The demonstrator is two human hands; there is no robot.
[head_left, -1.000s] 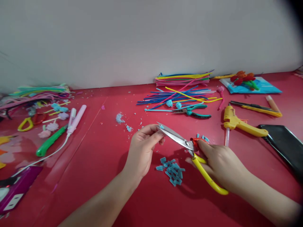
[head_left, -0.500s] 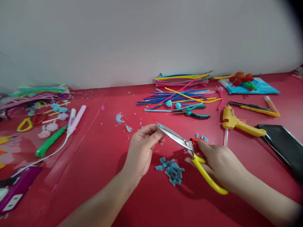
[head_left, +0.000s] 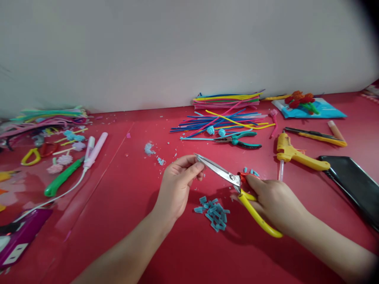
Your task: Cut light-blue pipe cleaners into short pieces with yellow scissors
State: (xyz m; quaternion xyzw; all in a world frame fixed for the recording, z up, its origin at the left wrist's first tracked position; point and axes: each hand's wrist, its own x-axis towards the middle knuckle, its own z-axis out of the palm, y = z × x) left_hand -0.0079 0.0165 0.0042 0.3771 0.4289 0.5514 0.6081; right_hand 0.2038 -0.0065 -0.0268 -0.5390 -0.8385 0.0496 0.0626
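Note:
My right hand (head_left: 271,201) is closed around the red and yellow handles of a pair of scissors (head_left: 222,173). Its blades point up and left, nearly together, and their tips reach the fingertips of my left hand (head_left: 180,179). My left thumb and forefinger are pinched at the blade tips; whatever they hold is too small and hidden to make out. Below the blades, a heap of small blue-grey cut pieces (head_left: 215,215) lies on the red table (head_left: 118,236). A few more blue bits (head_left: 251,172) lie behind my right hand.
Teal-handled pliers (head_left: 239,140) and loose pipe cleaners (head_left: 189,125) lie behind my hands. On the right are a yellow glue gun (head_left: 299,156), a utility knife (head_left: 319,137) and a black tray-like object (head_left: 352,181). A pink corded styling iron (head_left: 96,152) and a green-handled tool (head_left: 60,181) lie left.
The scissors' yellow handle has moved slightly up towards the other, bringing the blades closer together. My left hand stays nearly still, pinched at the tips.

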